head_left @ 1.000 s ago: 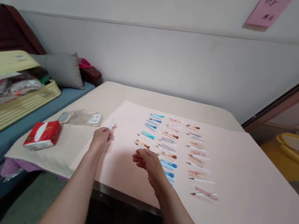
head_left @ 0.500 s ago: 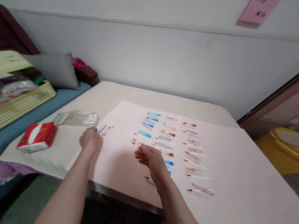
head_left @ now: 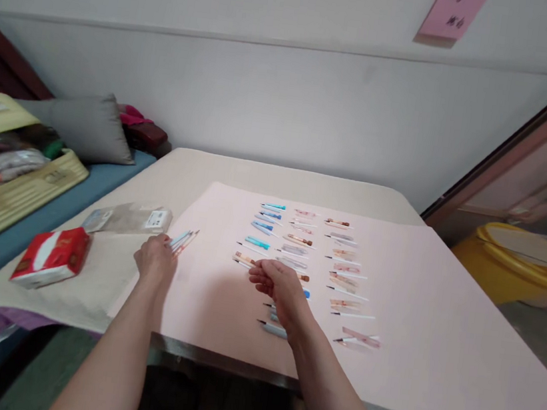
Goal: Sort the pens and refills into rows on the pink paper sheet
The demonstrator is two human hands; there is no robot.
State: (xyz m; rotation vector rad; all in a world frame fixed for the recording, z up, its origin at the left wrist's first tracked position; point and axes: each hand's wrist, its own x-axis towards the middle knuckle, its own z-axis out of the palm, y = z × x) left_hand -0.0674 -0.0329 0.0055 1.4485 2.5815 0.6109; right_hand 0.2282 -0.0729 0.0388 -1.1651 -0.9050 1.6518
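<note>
My left hand [head_left: 154,258] is at the left edge of the pink sheet [head_left: 200,303], its fingers closed on the near ends of a few slim pencils [head_left: 182,243], pale blue and light orange, with points away from me. My right hand [head_left: 277,286] hovers over the rows, thumb against curled fingers; I see nothing in it. It covers part of the middle rows. Beside its fingertips lies a brown-patterned piece [head_left: 245,258] with a white stick. Blue pieces [head_left: 261,226] and pink and brown pieces [head_left: 346,268] lie in columns, many paired with dark-tipped white sticks.
A red tissue pack [head_left: 52,255] and a clear plastic package [head_left: 125,219] lie on the table's left side. Beyond are a bed with a grey pillow [head_left: 82,126] and a yellow open container [head_left: 16,205]. A yellow bin [head_left: 497,268] stands right, and the wall [head_left: 267,103] behind.
The view has swung slightly right, shifting everything left. My right hand has moved a little rightward over the rows, uncovering grey pieces near the front. My left hand stays by the pencils.
</note>
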